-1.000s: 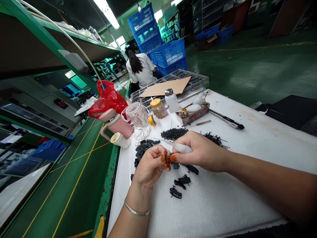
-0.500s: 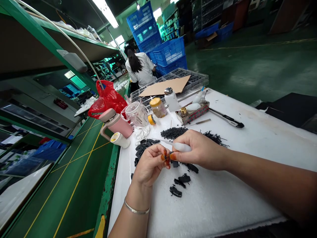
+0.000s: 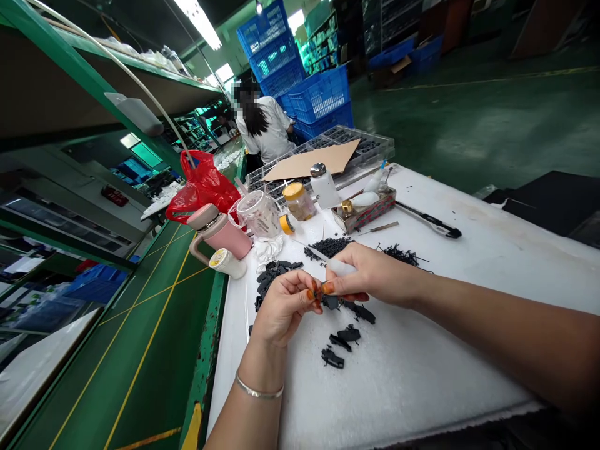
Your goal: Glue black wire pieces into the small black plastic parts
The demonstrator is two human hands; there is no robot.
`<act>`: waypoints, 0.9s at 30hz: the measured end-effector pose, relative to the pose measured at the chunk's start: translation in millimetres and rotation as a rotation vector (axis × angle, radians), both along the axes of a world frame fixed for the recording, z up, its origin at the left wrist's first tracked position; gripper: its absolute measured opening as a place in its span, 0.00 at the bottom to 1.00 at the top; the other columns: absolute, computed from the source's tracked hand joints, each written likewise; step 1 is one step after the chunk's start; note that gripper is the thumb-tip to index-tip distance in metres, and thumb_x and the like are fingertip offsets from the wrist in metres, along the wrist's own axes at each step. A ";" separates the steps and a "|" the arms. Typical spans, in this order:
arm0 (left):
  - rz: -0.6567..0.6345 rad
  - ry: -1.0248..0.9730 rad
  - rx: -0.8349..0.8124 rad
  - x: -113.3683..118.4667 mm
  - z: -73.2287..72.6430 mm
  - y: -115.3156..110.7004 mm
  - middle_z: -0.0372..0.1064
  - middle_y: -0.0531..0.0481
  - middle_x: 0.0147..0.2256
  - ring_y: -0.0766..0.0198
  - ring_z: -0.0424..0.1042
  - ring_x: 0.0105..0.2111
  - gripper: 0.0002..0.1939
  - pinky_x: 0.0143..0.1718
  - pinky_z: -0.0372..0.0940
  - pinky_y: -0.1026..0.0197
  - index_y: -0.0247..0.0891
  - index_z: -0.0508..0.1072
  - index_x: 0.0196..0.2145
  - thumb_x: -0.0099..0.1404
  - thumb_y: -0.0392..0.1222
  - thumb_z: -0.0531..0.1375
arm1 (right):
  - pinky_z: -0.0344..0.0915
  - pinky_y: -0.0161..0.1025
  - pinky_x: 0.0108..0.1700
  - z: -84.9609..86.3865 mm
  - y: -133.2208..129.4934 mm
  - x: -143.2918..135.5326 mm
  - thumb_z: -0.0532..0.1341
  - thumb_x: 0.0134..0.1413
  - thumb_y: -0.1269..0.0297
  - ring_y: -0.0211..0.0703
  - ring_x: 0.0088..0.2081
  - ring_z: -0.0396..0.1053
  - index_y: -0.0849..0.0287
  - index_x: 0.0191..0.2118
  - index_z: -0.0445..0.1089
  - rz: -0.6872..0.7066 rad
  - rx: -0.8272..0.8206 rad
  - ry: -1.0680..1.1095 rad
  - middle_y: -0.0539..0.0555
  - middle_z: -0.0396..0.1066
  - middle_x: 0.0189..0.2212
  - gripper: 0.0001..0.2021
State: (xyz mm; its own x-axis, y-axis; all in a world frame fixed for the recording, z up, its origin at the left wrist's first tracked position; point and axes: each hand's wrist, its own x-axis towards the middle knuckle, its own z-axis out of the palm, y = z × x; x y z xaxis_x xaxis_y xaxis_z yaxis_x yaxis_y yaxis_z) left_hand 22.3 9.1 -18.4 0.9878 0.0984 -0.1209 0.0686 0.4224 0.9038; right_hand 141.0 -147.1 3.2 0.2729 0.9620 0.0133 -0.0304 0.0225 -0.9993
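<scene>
My right hand (image 3: 375, 275) is closed round a small white squeeze bottle (image 3: 341, 268). Its thin pointed nozzle aims up and to the left. The thumb and fingertips of my left hand (image 3: 284, 306) are pinched together against those of my right, over the white table (image 3: 412, 375). Whatever small piece the left fingers hold is hidden by them. Orange-brown stain covers several fingertips. Just under the hands lie dark moulded parts (image 3: 359, 311), with more black parts (image 3: 333, 358) nearer me. A heap of black parts (image 3: 276, 272) lies behind my left hand.
Small black rings (image 3: 328, 246) and thin black pins (image 3: 403, 255) are piled beyond my hands. Further back stand a pink mug (image 3: 225, 231), a yellow-lidded jar (image 3: 299, 201) and a white pump bottle (image 3: 324, 186). A utility knife (image 3: 431, 222) lies right. Someone in white sits beyond.
The squeeze bottle's nozzle has swung from pointing left to pointing up-left. My right hand has shifted slightly left, with its fingertips still against the left ones.
</scene>
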 end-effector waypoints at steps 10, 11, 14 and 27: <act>0.034 0.086 -0.108 -1.0 1.2 -1.8 0.68 0.48 0.26 0.70 0.68 0.22 0.17 0.24 0.68 0.71 0.29 0.67 0.29 0.48 0.36 0.72 | 0.46 0.31 0.21 0.4 -2.2 -8.1 0.58 0.50 0.66 0.32 0.20 0.51 0.63 0.20 0.62 -0.186 0.146 -0.522 0.46 0.54 0.15 0.11; 0.031 0.095 -0.103 -0.9 1.2 -1.6 0.68 0.48 0.25 0.70 0.68 0.22 0.17 0.24 0.68 0.71 0.29 0.67 0.29 0.48 0.36 0.72 | 0.47 0.31 0.22 0.1 -2.1 -7.6 0.58 0.50 0.66 0.32 0.20 0.52 0.63 0.19 0.62 -0.195 0.167 -0.577 0.46 0.56 0.15 0.11; 0.027 0.112 -0.091 -0.7 0.7 -1.0 0.68 0.48 0.26 0.70 0.67 0.21 0.17 0.24 0.68 0.70 0.29 0.67 0.29 0.48 0.36 0.72 | 0.48 0.32 0.23 -0.7 -1.5 -6.4 0.58 0.49 0.68 0.32 0.20 0.55 0.63 0.19 0.62 -0.213 0.227 -0.713 0.47 0.59 0.16 0.11; 0.083 0.119 -0.005 -0.4 6.1 -3.1 0.68 0.49 0.25 0.70 0.68 0.22 0.18 0.23 0.67 0.71 0.29 0.68 0.28 0.47 0.38 0.73 | 0.49 0.30 0.20 0.3 3.1 -5.2 0.64 0.46 0.56 0.33 0.19 0.56 0.64 0.22 0.67 -0.167 -0.045 -0.201 0.49 0.63 0.16 0.15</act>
